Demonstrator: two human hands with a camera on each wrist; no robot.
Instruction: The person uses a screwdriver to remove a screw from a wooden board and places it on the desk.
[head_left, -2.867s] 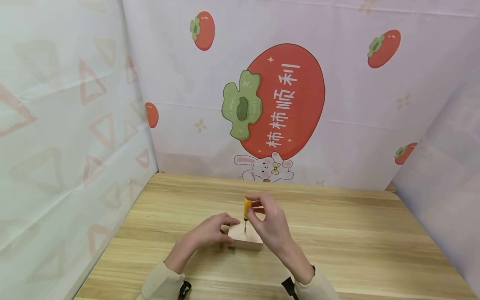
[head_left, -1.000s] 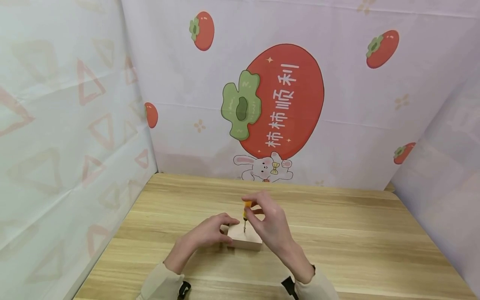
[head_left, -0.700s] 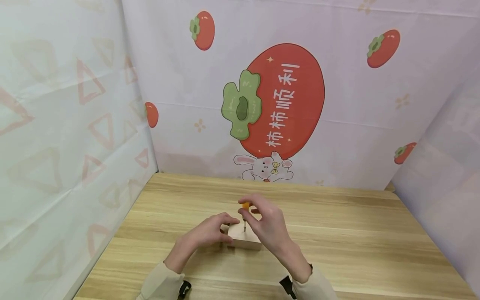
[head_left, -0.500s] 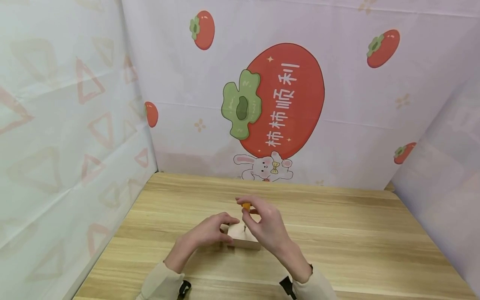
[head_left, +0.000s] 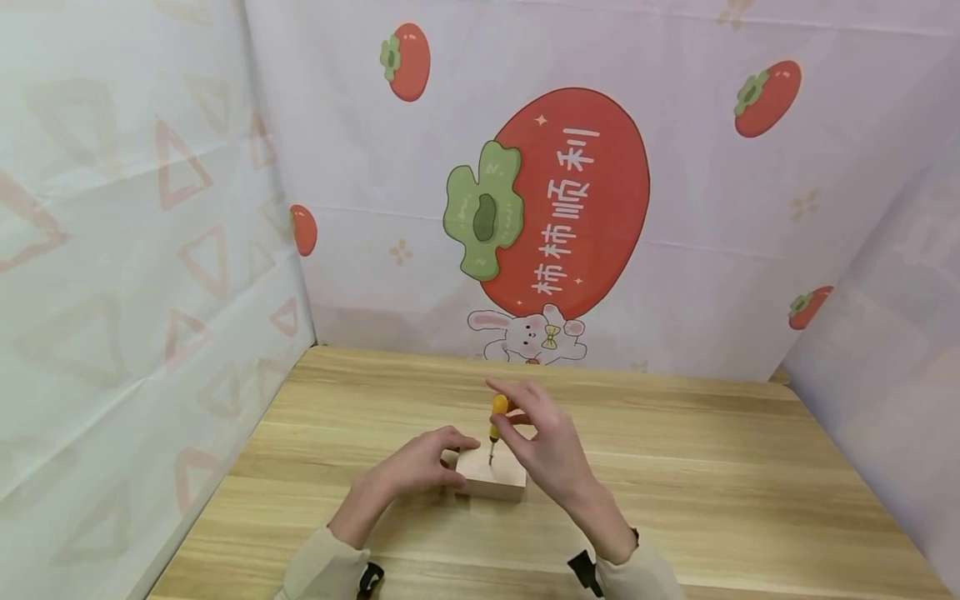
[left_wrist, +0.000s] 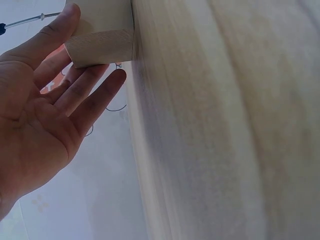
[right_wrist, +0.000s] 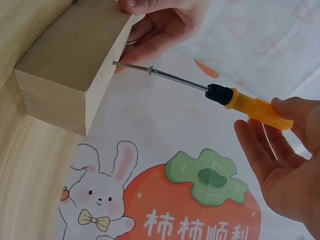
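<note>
My left hand grips the left end of a pale wooden block on the table, thumb at the near side and fingers at the far side. A screw stands out of the block's top, its point in the wood. The shaft of a yellow-handled screwdriver meets the screw head in line with it, tilted slightly. High on that handle, the thumb and fingers of my right hand pinch it. In the left wrist view, the block lies between thumb and fingers.
A wood-grain table extends around the block on all sides. Behind it hangs a printed cloth with persimmons and a rabbit, and another cloth with triangles closes off the left side.
Since half a second ago, my right hand has shifted slightly to the right and its index finger has lifted, showing more of the yellow handle. My left hand and the block stay nearly still.
</note>
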